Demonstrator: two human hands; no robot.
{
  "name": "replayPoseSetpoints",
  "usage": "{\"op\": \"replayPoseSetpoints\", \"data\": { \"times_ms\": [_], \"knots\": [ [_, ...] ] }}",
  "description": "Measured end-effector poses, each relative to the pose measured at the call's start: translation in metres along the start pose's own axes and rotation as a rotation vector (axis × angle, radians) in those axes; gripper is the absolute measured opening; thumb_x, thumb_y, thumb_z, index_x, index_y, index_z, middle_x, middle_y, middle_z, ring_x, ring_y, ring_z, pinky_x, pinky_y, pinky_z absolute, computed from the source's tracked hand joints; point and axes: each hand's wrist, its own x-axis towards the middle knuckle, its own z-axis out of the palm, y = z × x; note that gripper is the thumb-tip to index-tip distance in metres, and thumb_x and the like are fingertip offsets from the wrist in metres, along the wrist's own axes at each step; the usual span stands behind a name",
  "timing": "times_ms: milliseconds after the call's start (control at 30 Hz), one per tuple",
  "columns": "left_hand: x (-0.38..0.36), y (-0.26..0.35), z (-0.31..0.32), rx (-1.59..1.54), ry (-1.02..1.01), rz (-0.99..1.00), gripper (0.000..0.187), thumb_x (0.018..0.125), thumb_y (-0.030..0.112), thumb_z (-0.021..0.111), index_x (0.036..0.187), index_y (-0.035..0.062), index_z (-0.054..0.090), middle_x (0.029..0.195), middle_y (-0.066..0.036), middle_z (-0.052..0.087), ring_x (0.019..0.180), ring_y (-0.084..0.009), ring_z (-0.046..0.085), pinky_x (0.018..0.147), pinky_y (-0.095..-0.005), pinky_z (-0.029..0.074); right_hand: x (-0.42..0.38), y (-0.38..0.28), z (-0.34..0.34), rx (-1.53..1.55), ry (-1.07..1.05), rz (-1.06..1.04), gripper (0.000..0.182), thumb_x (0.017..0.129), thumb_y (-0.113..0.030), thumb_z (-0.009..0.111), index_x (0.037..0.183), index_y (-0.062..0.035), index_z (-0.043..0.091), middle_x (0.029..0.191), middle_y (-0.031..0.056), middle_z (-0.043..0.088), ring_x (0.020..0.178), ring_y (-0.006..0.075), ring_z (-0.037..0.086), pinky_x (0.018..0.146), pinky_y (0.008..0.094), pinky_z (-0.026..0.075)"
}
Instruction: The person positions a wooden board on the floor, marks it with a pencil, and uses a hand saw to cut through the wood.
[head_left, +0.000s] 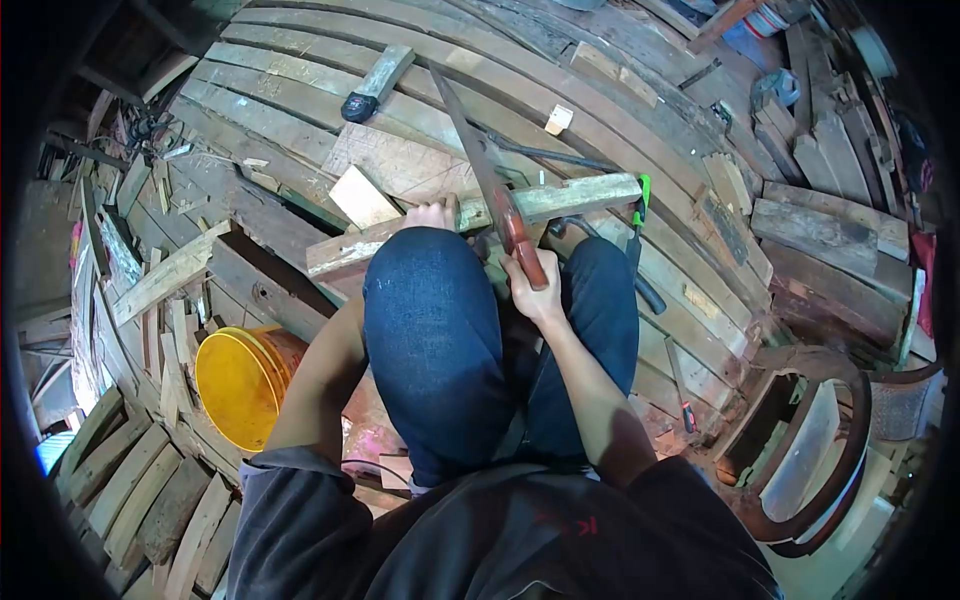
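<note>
My right hand (536,292) is wrapped round the reddish-brown handle of a handsaw (482,165), whose long blade points up and away to the left. The blade crosses over a squared length of timber (575,198) that lies across in front of my knees. Behind my left knee, my left hand (432,215) rests with bent fingers over the top of that timber; the knee hides most of the hand. A pale offcut (362,198) lies just left of my left hand, partly on a wide scratched board (400,165).
A black tape measure (359,107) sits by a short plank (387,72) farther off. At the timber's right end is a green-handled tool (641,195). A yellow bucket (240,390) stands left, a red-handled screwdriver (687,412) lies right. Stacked timber (830,235) lines the right side.
</note>
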Motion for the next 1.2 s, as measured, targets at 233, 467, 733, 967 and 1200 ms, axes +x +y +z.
{"op": "replayPoseSetpoints", "data": {
  "times_ms": [233,467,733,967,1200],
  "knots": [
    [0.0,0.001,-0.026,0.021,-0.106,-0.006,0.089,0.075,0.049,0.076,0.139,-0.0052,0.047,0.099,-0.016,0.071,0.091,-0.03,0.071,0.079,-0.0394,0.057,-0.07,-0.019,-0.024,-0.004,-0.018,0.12,0.02,0.085,-0.006,0.066,0.071,0.0007,0.055,0.056,0.0118,0.049,0.047,0.0247,0.05,0.05,0.037,0.039],
    [-0.013,0.013,-0.036,0.008,-0.102,-0.022,0.086,0.075,0.049,0.076,0.135,-0.0063,0.049,0.099,-0.017,0.07,0.092,-0.0306,0.07,0.081,-0.0406,0.056,-0.038,0.003,-0.016,0.223,0.023,0.142,0.028,0.091,-0.005,0.062,0.066,-0.0065,0.049,0.055,-0.0015,0.05,0.044,0.007,0.044,0.043,0.0261,0.035],
    [-0.002,0.002,-0.01,0.042,-0.047,0.028,0.082,0.075,0.048,0.076,0.134,-0.0043,0.051,0.098,-0.017,0.071,0.094,-0.0306,0.07,0.081,-0.0393,0.056,-0.103,-0.016,-0.04,0.176,-0.014,0.31,0.024,0.087,-0.008,0.068,0.07,-0.0017,0.053,0.055,0.0089,0.049,0.049,0.0178,0.05,0.051,0.0352,0.039],
    [-0.007,0.008,-0.02,0.015,-0.154,-0.038,0.084,0.073,0.05,0.079,0.133,-0.0035,0.052,0.1,-0.017,0.071,0.098,-0.032,0.07,0.085,-0.0404,0.056,-0.036,-0.011,-0.012,-0.024,0.002,0.025,0.025,0.087,-0.008,0.066,0.068,-0.0009,0.051,0.055,0.0113,0.048,0.047,0.0204,0.048,0.05,0.0364,0.038],
    [0.001,-0.005,0.001,0.021,-0.075,0.02,0.074,0.073,0.045,0.08,0.125,-0.0034,0.056,0.1,-0.019,0.07,0.095,-0.034,0.07,0.083,-0.0413,0.057,-0.112,-0.042,-0.033,-0.068,-0.016,0.13,0.021,0.086,-0.007,0.068,0.071,-0.0009,0.055,0.056,0.0128,0.05,0.049,0.0287,0.054,0.051,0.0374,0.042]
  ]
}}
